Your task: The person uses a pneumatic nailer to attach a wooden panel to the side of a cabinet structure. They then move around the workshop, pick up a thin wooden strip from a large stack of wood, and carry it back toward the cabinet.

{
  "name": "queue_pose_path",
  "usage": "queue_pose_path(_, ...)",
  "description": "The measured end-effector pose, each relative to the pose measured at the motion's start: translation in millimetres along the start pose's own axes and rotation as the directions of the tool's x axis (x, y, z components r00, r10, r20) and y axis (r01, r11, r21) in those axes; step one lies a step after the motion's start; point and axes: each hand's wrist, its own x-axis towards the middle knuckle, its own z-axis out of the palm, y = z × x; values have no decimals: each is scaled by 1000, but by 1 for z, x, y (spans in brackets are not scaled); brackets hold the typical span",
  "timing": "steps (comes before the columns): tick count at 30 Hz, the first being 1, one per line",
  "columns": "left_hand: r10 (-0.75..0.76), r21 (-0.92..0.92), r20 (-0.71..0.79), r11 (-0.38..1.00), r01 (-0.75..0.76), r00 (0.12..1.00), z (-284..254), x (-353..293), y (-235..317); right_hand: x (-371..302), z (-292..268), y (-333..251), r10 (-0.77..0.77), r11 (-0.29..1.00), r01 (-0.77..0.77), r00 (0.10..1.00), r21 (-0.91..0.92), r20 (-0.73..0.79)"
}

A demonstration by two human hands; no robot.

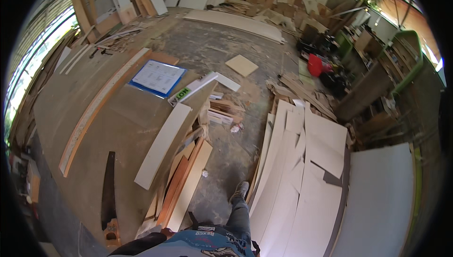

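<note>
At the lower edge shows a dark sleeve of my left arm, with a small part of my left hand [167, 232] in front of my blue shirt. Its fingers are too hidden to read. The hand is nearest to long reddish-brown and pale boards [175, 188] beside the worktable [120, 120]. On that tabletop lies a handsaw [109, 193] with a dark blade and wooden handle. A white strip of board [163, 146] rests along the table's right side. My right hand is out of the picture.
A blue clipboard with paper [158, 77], a long edge-banded strip [101, 111] and a white printed strip [193, 89] lie on the table. Large pale sheets [288, 172] are stacked to my right. A square panel [241, 65] and scrap wood [278, 16] lie farther off.
</note>
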Motion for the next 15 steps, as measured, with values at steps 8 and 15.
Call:
queue_pose_path(8, -33, -895, 37, 444, 48, 999, -108, 181, 275, 316, -218, -88, -218, 841, 185, 976, -509, -6)
queue_pose_path(15, -263, -914, -172, 401, -55, 949, -181, 228, 423, 472, -495, -417, -467, 685, 632, 763, 363, -446)
